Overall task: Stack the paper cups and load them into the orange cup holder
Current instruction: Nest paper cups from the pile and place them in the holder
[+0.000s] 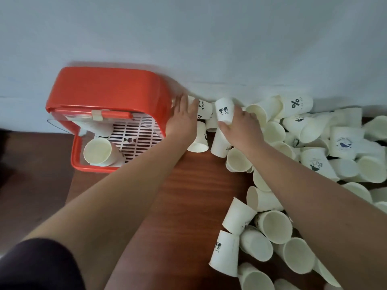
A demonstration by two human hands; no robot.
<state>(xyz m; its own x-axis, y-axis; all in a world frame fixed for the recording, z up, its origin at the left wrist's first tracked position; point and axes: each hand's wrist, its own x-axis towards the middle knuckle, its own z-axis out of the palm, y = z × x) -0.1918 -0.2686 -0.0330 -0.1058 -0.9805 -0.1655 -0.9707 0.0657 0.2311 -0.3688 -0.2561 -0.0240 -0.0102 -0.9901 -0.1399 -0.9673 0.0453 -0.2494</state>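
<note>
The orange cup holder stands at the back left against the wall, its front open over a white slatted tray; a stack of paper cups lies inside. My left hand reaches forward with straight fingers touching a panda-print cup beside the holder. My right hand grips an upside-down white cup with a cow print. Several loose white paper cups lie on their sides across the right half of the table.
The brown wooden table ends at its left edge near the holder. A pale wall runs right behind the holder and the cups. More printed cups are heaped at the far right.
</note>
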